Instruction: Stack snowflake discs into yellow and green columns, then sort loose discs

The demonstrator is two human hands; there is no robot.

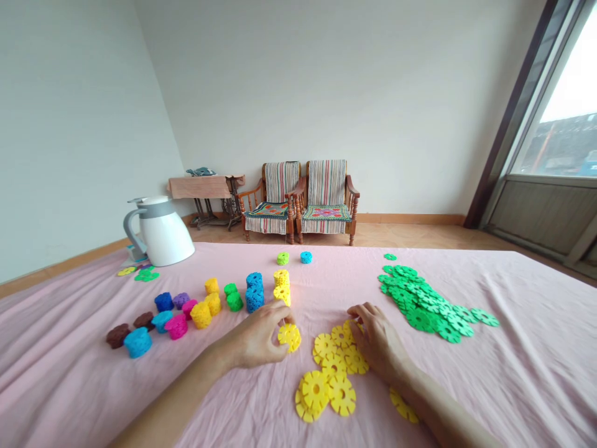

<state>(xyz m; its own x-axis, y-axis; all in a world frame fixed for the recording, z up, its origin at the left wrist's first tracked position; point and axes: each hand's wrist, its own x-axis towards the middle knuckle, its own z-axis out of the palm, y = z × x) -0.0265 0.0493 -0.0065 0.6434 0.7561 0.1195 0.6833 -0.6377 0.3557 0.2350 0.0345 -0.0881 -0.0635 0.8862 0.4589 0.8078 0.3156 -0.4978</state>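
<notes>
The left hand (261, 336) has its grip closed on a small batch of notched yellow plastic discs (290, 338), thumb on the near edge and fingers round the far one, a hold that leaves the faces tilted into view and probably helps keep the edges lined up. The right hand (379, 342) reaches over the far right edge of a loose, overlapping spread of flat yellow flower-edged discs (334, 364); its fingers curl down there, but whether they pinch a disc or merely rest on one, I cannot tell. That spread lies on the table, between the two forearms and close to the body, presumably so either hand can get at it easily. Another flat yellow notched disc (403, 406) sits partly hidden under the right forearm. Just beyond the left hand stand upright yellow disc stacks (282, 292), with tall blue disc stacks (254, 292) beside them and short green disc stacks (234, 300) further left; grouping by colour looks deliberate, and piling saves space. A heap of loose green plastic discs (420, 305) lies well apart on the right, perhaps to avoid mixing colours. The pale pink cloth (345, 274) underneath is wrinkled, which may make standing stacks less steady.
</notes>
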